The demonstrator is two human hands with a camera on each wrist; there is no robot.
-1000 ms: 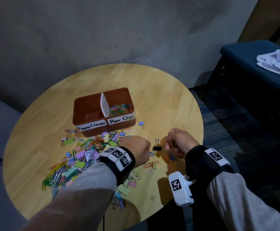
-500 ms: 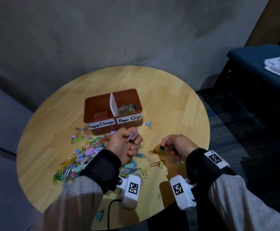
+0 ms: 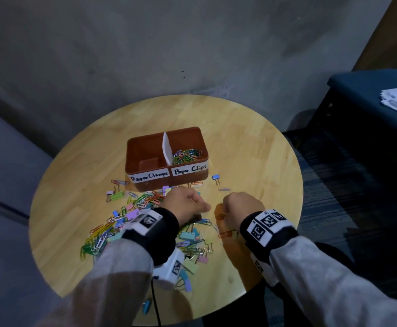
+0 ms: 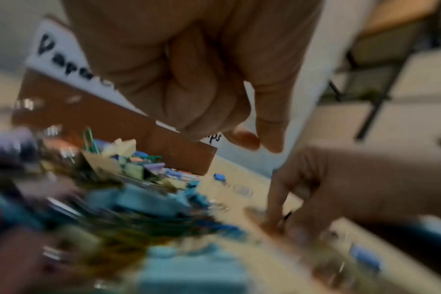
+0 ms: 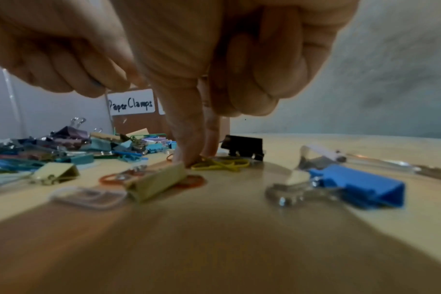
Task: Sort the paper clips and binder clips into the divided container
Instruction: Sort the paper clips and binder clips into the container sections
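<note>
A brown divided container [image 3: 145,156] sits near the middle of a round wooden table [image 3: 251,147]. Its front carries two handwritten labels, "Paper Clamps" on the left half and "Paper Clips" on the right. A white divider [image 3: 166,147] splits it; the right compartment holds coloured paper clips [image 3: 187,155], and what the left one holds is hard to make out.

In front of the container, a loose pile of mixed clips [image 3: 126,218] spreads toward the near-left edge, partly hidden under the left forearm. A small blue binder clip [image 3: 215,177] lies alone just right of the container.

The left hand [image 3: 183,206] hangs low over the right end of the pile, fingers curled inward with thumb and forefinger tips close together; its wrist view is badly blurred, so whether it holds anything cannot be told.

The right hand [image 3: 242,206] is beside it, near but apart. In the right wrist view its thumb and index fingertips [image 5: 189,155] are pressed together down on a yellow paper clip [image 5: 222,164] lying on the table, the other fingers curled up. A black binder clip [image 5: 243,147] stands just behind the fingertips, a pale yellow binder clip [image 5: 156,182] lies just in front over an orange paper clip [image 5: 191,182], and a blue binder clip [image 5: 358,185] is to the right.

Both wrists wear black bands with white marker blocks. A dark blue bench [image 3: 367,90] with papers is cut off at the right edge.
</note>
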